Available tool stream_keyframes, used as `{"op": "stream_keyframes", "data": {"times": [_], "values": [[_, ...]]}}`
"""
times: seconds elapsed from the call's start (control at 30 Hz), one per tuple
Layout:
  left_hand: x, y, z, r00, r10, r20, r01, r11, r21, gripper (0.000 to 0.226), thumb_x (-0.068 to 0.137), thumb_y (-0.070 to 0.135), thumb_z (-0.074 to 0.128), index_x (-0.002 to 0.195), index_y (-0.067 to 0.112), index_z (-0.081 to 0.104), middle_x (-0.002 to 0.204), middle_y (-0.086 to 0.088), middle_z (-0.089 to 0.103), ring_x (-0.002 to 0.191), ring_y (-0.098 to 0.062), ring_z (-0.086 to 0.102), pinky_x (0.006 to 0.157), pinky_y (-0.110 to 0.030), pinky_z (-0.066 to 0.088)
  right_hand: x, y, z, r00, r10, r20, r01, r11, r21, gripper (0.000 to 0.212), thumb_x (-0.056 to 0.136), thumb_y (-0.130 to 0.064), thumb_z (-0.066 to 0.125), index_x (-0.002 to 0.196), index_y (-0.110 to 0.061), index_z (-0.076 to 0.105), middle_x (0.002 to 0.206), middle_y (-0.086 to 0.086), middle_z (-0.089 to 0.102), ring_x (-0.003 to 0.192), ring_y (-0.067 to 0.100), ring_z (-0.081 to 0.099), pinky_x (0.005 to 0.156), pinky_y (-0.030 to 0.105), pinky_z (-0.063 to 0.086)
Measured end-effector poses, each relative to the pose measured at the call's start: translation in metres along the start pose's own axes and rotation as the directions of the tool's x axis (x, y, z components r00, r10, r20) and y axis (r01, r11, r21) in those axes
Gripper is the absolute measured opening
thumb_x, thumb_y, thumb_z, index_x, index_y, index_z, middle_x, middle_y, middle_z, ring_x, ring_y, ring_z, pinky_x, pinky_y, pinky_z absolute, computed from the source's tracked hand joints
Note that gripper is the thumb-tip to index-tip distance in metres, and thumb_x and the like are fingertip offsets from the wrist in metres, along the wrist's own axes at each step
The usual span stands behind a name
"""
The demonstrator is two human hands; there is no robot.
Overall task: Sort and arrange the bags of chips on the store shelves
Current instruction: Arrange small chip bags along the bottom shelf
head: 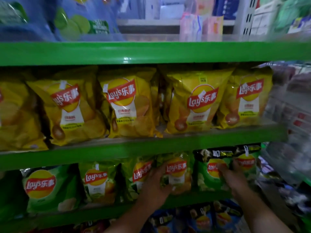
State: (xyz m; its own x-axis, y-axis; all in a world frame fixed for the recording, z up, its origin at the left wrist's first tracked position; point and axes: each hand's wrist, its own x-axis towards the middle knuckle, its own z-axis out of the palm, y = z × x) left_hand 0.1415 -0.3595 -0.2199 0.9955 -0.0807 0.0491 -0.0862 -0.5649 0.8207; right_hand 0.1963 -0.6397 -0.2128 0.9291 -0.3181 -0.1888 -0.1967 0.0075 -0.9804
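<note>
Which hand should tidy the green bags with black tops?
Probably the right hand: it rests on the black-topped green bags, while the left hand grips the lime bag beside them.

Yellow Lay's bags (198, 101) and green Lay's bags (50, 187): glossy, crinkled plastic film catching highlights. Green shelf front (151, 52): smooth, glossy coating with a sharp reflection; underlying material indiscernible.
</note>
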Motion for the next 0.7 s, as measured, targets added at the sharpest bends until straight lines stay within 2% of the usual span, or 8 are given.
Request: {"op": "stream_keyframes", "data": {"times": [0.13,0.2,0.27,0.3,0.4,0.53,0.63,0.7], "values": [[0.005,0.002,-0.002,1.000,-0.029,0.004,0.029,0.999,0.034,0.078,0.091,0.033,0.065,0.154,0.039,0.019,0.160,0.000,0.018,0.130,-0.029,0.047,0.096,-0.039,0.053,-0.002,0.004,-0.005,0.992,-0.012,-0.122,0.005,0.999,-0.054,0.074,0.095,-0.025,0.062,0.155,-0.024,0.019,0.156,0.013,0.035,0.130,0.039,0.046,0.088,0.044,0.047],[0.006,0.001,0.000,1.000,-0.022,-0.004,0.022,0.998,0.065,0.081,0.091,0.031,0.065,0.154,0.039,0.016,0.162,0.001,0.014,0.135,-0.029,0.042,0.096,-0.037,0.053,-0.003,0.005,-0.002,0.993,-0.034,-0.109,0.021,0.993,-0.114,0.072,0.095,-0.025,0.062,0.155,-0.023,0.022,0.153,0.015,0.039,0.123,0.038,0.052,0.083,0.041,0.049],[0.006,-0.001,0.002,1.000,-0.018,-0.009,0.018,0.997,0.075,0.081,0.090,0.028,0.065,0.154,0.039,0.017,0.162,0.001,0.013,0.135,-0.028,0.041,0.095,-0.037,0.053,-0.002,0.001,0.007,0.999,-0.008,-0.038,0.003,0.992,-0.129,0.064,0.096,-0.025,0.059,0.152,-0.024,0.028,0.147,0.014,0.047,0.104,0.031,0.059,0.072,0.035,0.049],[0.007,-0.001,0.003,1.000,-0.013,-0.013,0.014,0.997,0.076,0.080,0.090,0.028,0.065,0.154,0.039,0.018,0.161,0.000,0.014,0.134,-0.028,0.043,0.094,-0.037,0.054,-0.002,-0.001,0.012,1.000,0.010,0.005,-0.009,0.988,-0.151,0.062,0.097,-0.027,0.057,0.152,-0.024,0.028,0.145,0.013,0.048,0.105,0.030,0.058,0.074,0.036,0.048],[0.007,-0.003,0.003,1.000,-0.003,-0.001,0.003,0.997,0.073,0.079,0.091,0.030,0.065,0.154,0.039,0.018,0.161,0.000,0.013,0.137,-0.027,0.040,0.097,-0.036,0.052,0.001,-0.007,0.021,0.998,0.013,0.067,0.006,0.962,-0.272,0.065,0.099,-0.032,0.054,0.154,-0.023,0.021,0.148,0.012,0.045,0.126,0.036,0.050,0.092,0.043,0.047],[0.005,-0.003,-0.002,0.999,0.049,-0.004,-0.048,0.996,0.074,0.075,0.091,0.031,0.065,0.152,0.037,0.023,0.160,0.002,0.019,0.143,-0.023,0.031,0.112,-0.033,0.038,-0.004,-0.008,0.020,0.994,0.068,0.086,-0.049,0.978,-0.203,0.069,0.095,-0.031,0.059,0.153,-0.023,0.023,0.146,0.014,0.047,0.122,0.038,0.053,0.088,0.042,0.049],[-0.002,0.001,-0.010,0.995,0.096,0.000,-0.096,0.995,-0.002,0.069,0.087,0.021,0.064,0.148,0.032,0.034,0.155,0.007,0.027,0.142,-0.021,0.035,0.113,-0.034,0.038,-0.014,-0.004,0.021,0.999,-0.033,-0.009,0.029,0.952,-0.304,0.065,0.093,-0.030,0.063,0.149,-0.014,0.034,0.146,0.017,0.047,0.128,0.040,0.049,0.099,0.044,0.042],[-0.008,0.003,-0.019,0.997,0.079,-0.026,-0.078,0.997,0.008,0.066,0.086,0.018,0.064,0.147,0.029,0.041,0.155,0.001,0.033,0.142,-0.024,0.036,0.114,-0.034,0.036,-0.029,-0.004,0.027,0.980,-0.143,-0.136,0.084,0.927,-0.365,0.063,0.092,-0.026,0.066,0.146,-0.009,0.038,0.147,0.020,0.045,0.131,0.042,0.045,0.107,0.048,0.036]]}}
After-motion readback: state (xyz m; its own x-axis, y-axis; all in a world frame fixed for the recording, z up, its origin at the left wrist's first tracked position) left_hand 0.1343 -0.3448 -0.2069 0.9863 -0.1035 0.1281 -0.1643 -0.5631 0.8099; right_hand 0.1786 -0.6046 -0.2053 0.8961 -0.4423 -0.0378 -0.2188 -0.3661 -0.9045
